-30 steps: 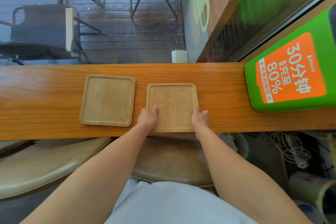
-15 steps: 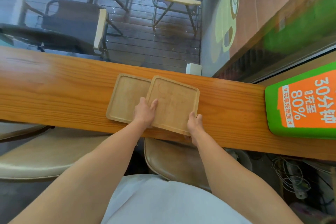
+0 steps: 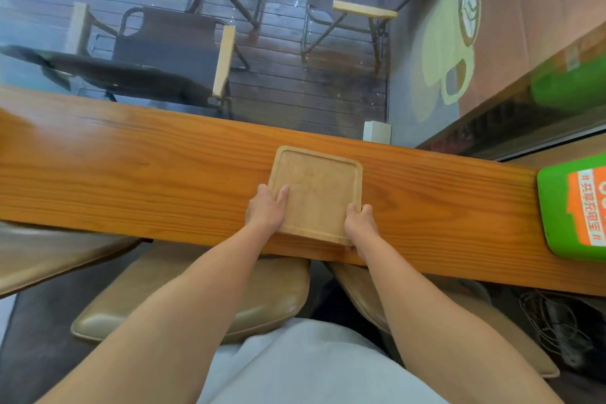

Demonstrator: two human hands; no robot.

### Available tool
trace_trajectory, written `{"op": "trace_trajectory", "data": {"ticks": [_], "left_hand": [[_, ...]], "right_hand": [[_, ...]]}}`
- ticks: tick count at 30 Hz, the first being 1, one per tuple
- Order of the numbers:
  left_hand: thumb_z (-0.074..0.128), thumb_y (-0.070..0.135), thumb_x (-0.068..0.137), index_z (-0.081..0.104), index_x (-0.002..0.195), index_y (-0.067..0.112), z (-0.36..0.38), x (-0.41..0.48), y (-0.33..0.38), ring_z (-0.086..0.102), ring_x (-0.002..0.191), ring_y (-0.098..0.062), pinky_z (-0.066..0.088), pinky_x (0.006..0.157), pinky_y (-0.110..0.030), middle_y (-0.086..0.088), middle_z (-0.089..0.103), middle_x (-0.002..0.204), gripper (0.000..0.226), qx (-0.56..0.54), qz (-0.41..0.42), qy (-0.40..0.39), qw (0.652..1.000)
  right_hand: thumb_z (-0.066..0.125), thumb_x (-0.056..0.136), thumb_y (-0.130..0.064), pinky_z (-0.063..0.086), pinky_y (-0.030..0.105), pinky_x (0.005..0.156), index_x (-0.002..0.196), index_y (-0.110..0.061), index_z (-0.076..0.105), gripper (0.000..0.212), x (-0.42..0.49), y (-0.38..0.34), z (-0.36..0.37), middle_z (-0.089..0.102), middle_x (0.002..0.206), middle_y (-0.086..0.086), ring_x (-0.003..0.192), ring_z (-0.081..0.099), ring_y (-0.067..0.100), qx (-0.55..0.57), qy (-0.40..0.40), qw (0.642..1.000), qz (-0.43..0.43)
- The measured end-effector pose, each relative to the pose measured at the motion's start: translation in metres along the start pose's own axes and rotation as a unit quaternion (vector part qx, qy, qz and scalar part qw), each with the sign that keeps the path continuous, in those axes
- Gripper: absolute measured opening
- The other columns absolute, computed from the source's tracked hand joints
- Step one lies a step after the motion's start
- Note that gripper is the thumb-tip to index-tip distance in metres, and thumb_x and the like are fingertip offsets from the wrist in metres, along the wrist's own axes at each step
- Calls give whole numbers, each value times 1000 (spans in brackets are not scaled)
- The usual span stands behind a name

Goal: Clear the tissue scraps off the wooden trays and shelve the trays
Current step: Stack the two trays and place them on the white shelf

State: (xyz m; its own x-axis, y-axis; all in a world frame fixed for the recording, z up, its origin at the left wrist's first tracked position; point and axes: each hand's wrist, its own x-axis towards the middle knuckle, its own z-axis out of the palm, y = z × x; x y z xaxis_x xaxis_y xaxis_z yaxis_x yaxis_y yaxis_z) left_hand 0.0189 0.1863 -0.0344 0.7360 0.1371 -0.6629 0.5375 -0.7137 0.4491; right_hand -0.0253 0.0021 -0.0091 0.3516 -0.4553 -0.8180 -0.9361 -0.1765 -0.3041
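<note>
A square light-wood tray (image 3: pixel 319 187) with a raised rim lies on the long wooden counter (image 3: pixel 131 180). It sits stacked squarely over the second tray, which is hidden beneath it. My left hand (image 3: pixel 266 210) grips the stack's near-left edge, thumb resting on the top tray's surface. At the near-right corner my right hand (image 3: pixel 360 223) holds the stack, fingers curled under the edge. No tissue scraps show on the tray.
A green and orange charging-station box (image 3: pixel 572 207) stands on the counter at the right. Tan padded stools (image 3: pixel 262 298) sit below the counter's near edge. A small white block (image 3: pixel 377 132) is at the counter's far edge, by the window. Cables (image 3: pixel 557 331) lie on the floor at right.
The two trays lay side by side. I slid the right tray leftward over the left one, and now it covers that tray fully. Both hands stayed on it.
</note>
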Motion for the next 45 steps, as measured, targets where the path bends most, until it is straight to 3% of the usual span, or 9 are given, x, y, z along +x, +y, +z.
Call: {"op": "trace_trajectory", "data": {"ticks": [3,7,11,16,19,28,36,42,45], "left_hand": [[38,60,96,44,113,13,-1,12,-4,58,96,-32,50,80,-43,-14,60,113,51,-7,1,-12,1000],[38,61,95,41,108,18,2,23,-4,56,90,-28,52,79,-44,-12,60,111,45,-10,12,-23,1000],[39,60,95,45,119,13,4,31,-6,54,90,-27,47,73,-38,-13,59,116,53,18,8,-52,998],[37,65,92,50,117,13,3,31,-10,52,84,-27,48,71,-39,-11,61,109,59,93,35,-23,995],[32,69,91,51,107,15,1,27,-8,51,79,-28,42,65,-38,-10,62,100,60,172,61,4,983],[27,67,93,47,93,16,0,20,-2,61,83,-32,39,57,-37,-10,63,90,54,272,97,48,956],[29,63,96,54,102,14,-6,22,1,58,78,-28,45,59,-37,-9,63,91,55,285,96,49,952],[40,54,97,52,114,11,-10,28,6,60,96,-32,46,69,-39,-10,58,108,48,252,123,47,959],[49,46,96,64,101,6,-7,28,10,61,89,-28,52,72,-38,-10,63,100,42,182,87,48,978]], "right_hand": [[24,102,-44,50,39,60,145,-23,22,48,1,-5,7,45,136,12,96,50,31,-8,15,1000,4],[25,101,-44,54,43,66,143,-25,23,47,2,-7,10,47,131,13,93,52,32,-4,30,999,17],[30,102,-38,47,41,79,142,-15,28,46,8,-4,10,48,135,15,108,53,34,-44,45,998,2],[31,100,-33,52,45,81,128,-8,42,39,6,2,14,52,122,16,97,56,31,-107,81,990,-36],[30,100,-29,43,38,75,129,-6,42,39,6,3,16,51,126,16,92,49,25,-128,102,986,-39],[39,98,-25,41,47,101,143,-10,30,49,6,-3,21,36,144,16,126,41,36,-96,70,993,16],[42,96,-31,36,45,98,136,-11,44,44,12,0,16,38,141,11,127,32,34,-167,73,983,-11],[43,96,-26,41,42,98,136,-3,47,46,16,0,8,38,144,13,125,43,33,-108,64,991,-40],[42,92,-23,43,43,100,130,-3,53,44,15,0,14,45,139,14,120,47,32,0,59,998,-25]]}}
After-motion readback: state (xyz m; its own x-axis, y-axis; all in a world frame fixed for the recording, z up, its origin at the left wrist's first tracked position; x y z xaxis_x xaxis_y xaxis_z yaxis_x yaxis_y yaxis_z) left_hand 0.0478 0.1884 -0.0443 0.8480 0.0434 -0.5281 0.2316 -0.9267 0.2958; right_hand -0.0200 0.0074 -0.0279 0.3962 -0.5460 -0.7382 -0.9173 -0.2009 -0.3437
